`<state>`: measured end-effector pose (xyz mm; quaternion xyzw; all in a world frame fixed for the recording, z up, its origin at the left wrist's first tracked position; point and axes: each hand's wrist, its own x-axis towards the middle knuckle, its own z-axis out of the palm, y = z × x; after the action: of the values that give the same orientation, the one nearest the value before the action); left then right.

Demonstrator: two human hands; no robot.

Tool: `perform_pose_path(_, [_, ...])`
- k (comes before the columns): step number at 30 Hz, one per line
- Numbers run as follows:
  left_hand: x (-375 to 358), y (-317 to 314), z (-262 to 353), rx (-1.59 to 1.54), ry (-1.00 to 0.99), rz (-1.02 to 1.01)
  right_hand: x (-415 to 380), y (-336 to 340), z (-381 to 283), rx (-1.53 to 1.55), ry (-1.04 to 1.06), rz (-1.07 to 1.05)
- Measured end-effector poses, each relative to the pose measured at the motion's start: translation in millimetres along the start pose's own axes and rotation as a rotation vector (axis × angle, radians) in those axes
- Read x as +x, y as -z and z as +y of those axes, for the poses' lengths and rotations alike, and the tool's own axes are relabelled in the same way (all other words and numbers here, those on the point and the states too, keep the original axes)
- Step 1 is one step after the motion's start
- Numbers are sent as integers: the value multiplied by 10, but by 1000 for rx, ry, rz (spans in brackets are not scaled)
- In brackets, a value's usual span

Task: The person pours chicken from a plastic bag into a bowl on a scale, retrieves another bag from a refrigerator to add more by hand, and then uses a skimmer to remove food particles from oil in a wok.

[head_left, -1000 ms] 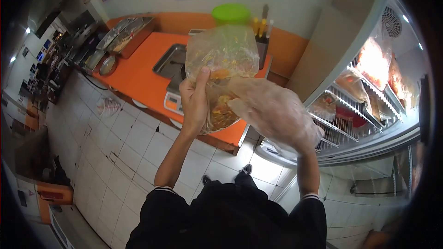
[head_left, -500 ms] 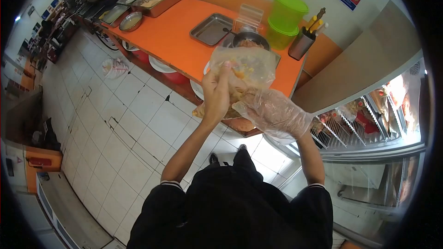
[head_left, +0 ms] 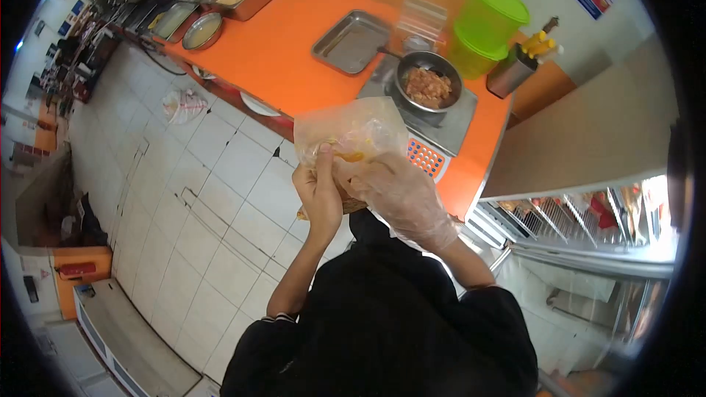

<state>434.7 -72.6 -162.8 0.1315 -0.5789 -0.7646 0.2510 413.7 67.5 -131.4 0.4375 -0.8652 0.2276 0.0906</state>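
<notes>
A clear plastic bag (head_left: 353, 126) with yellow-orange bits inside hangs open before my body. My left hand (head_left: 318, 187), bare, pinches its near side, the thumb on top. My right hand (head_left: 404, 198) wears a clear plastic glove and is at the bag's right side; its fingertips are partly hidden by the bag, and what they grip cannot be made out. Beyond the bag, a dark pan (head_left: 441, 66) holding chopped brownish-pink meat (head_left: 426, 88) stands on a metal scale (head_left: 463, 126) with an orange-and-blue keypad (head_left: 426, 157).
On the orange table (head_left: 279, 51) are an empty metal tray (head_left: 351, 43), green tubs (head_left: 494, 15), a knife holder (head_left: 510, 73) and a metal bowl (head_left: 202, 31). A refrigerator with wire shelves (head_left: 559, 217) stands at the right. A white bag (head_left: 182, 106) lies on the tiled floor.
Both hands and the bag have moved left and closer to my body. The view has shifted, and the pan, the meat and the scale keypad now show more fully.
</notes>
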Motion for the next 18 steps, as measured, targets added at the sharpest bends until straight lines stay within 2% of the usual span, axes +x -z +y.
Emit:
perform_pose_path(2, [195,12,-52,52,0,44,141,-116,138,141,-82,77])
perform_pose_path(3, [275,-13,-53,88,7,48,305,-138,186,183,-4,191])
perform_pose_path(6, [478,-144,-22,204,33,49,668,-271,373,320,-39,215])
perform_pose_path(9, [700,-274,2,284,44,38,900,-209,556,276,64,294])
perform_pose_path(12, [929,-392,-18,296,39,28,935,-227,853,118,54,47])
perform_pose_path(13, [1002,-388,-78,264,28,17,958,-167,898,278,-81,336])
perform_pose_path(17, [1333,-451,-192,121,-31,18,808,-136,1527,465,-600,751])
perform_pose_path(18, [1412,-431,-209,97,-24,-6,768,-145,1693,364,-672,702])
